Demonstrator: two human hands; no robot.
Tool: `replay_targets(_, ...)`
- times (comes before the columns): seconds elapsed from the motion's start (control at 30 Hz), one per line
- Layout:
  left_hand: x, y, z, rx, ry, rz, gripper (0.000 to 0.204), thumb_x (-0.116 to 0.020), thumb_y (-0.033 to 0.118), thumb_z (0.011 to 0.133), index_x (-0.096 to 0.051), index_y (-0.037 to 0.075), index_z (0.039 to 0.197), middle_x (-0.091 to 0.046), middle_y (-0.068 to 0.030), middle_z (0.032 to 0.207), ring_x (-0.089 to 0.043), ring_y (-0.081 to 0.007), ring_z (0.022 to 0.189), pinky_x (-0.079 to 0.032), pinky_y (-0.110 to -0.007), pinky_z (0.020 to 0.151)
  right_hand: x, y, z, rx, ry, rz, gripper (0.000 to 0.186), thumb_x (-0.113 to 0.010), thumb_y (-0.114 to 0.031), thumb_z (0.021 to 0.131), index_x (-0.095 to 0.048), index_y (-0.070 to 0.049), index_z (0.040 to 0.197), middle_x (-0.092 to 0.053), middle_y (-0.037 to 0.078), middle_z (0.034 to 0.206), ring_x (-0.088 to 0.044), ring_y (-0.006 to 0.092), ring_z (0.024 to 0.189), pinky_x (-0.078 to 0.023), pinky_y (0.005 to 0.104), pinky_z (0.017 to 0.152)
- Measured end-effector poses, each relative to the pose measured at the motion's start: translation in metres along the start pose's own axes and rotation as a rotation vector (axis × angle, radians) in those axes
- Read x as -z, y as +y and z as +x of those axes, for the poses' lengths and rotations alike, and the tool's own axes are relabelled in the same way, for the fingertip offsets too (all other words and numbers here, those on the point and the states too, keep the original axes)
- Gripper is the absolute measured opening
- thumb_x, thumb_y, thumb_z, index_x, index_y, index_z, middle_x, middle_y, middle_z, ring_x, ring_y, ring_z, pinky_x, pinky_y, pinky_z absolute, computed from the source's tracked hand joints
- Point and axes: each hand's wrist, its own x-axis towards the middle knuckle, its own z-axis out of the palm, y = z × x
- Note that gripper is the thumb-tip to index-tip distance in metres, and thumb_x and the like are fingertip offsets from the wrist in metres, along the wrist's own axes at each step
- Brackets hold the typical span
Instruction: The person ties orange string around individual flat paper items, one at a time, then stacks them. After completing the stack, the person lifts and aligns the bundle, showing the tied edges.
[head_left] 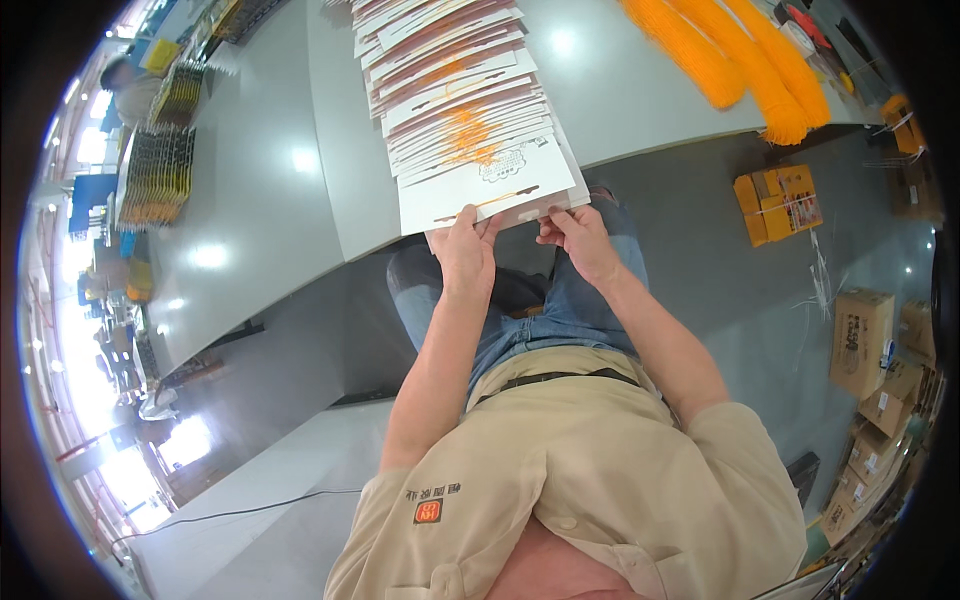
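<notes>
A long row of overlapping white paper bags [470, 172] lies on the grey table, running from its near edge to the far side. Short lengths of orange cord [465, 132] show on them. My left hand [468, 250] pinches the near edge of the closest bag, thumb on top, close to an orange cord threaded along that edge. Beside it, my right hand [580, 238] has its fingers closed together at the right part of the same edge, by a small hole. What those fingers hold is too small to make out.
Bundles of orange cord [735, 60] lie at the table's far right, near a red-handled tool [808, 25]. On the left stand rows of dark, yellow-edged bags [155, 175]. A yellow box [778, 204] and brown cartons [862, 342] sit to the right. A person [130, 90] is at far left.
</notes>
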Motion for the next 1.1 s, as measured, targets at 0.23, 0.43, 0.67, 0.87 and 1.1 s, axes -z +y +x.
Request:
replay_targets(0.23,-0.002,0.001,-0.001,0.032,0.027,0.028,0.037,-0.05,-0.002,0.101,-0.041,0.001,0.137,-0.058,-0.0163,0.126,-0.067,-0.0267,0.104,-0.061,-0.04,0.086,0.003,0.003,0.0,0.034,-0.012,0.034,0.024,-0.058,-0.016,0.101,-0.07,0.005,0.1,-0.068,0.007,0.089,-0.065,0.0127,0.078,-0.06,0.0313,0.076)
replay_targets(0.43,-0.007,0.004,-0.002,0.067,0.126,0.026,0.036,-0.05,-0.001,0.101,-0.042,0.001,0.137,-0.057,-0.0151,0.128,-0.066,-0.0258,0.106,-0.06,-0.04,0.089,0.003,0.01,0.003,0.07,0.058,-0.005,0.023,-0.058,-0.013,0.097,-0.071,0.006,0.097,-0.069,0.007,0.085,-0.066,0.0134,0.074,-0.059,0.03,0.073)
replay_targets(0.67,-0.063,0.018,0.053,0.091,0.008,-0.211,0.034,-0.048,-0.003,0.102,-0.047,-0.001,0.135,-0.057,-0.0147,0.13,-0.061,-0.0258,0.115,-0.056,-0.037,0.097,0.003,0.008,0.002,0.03,0.036,-0.043,0.025,-0.059,-0.017,0.099,-0.07,0.005,0.096,-0.069,0.006,0.085,-0.066,0.013,0.073,-0.057,0.0285,0.073)
replay_targets(0.87,-0.015,0.028,0.019,0.141,-0.318,0.543,0.045,-0.061,0.015,0.101,-0.048,0.0,0.142,-0.056,-0.0166,0.136,-0.059,-0.027,0.121,-0.055,-0.039,0.095,0.01,0.003,0.0,0.03,-0.06,-0.045,0.024,-0.058,-0.018,0.104,-0.069,0.003,0.106,-0.068,0.005,0.092,-0.067,0.0127,0.08,-0.058,0.0283,0.077)
replay_targets(1.1,0.005,0.032,-0.015,-1.075,-0.526,1.814,0.052,-0.082,0.024,0.081,-0.064,0.005,0.125,-0.055,-0.0172,0.138,-0.052,-0.0375,0.128,-0.045,-0.044,0.104,0.006,0.013,0.005,0.032,-0.003,0.089,0.023,-0.06,-0.017,0.102,-0.069,0.003,0.11,-0.069,0.006,0.095,-0.065,0.0115,0.082,-0.059,0.0295,0.076)
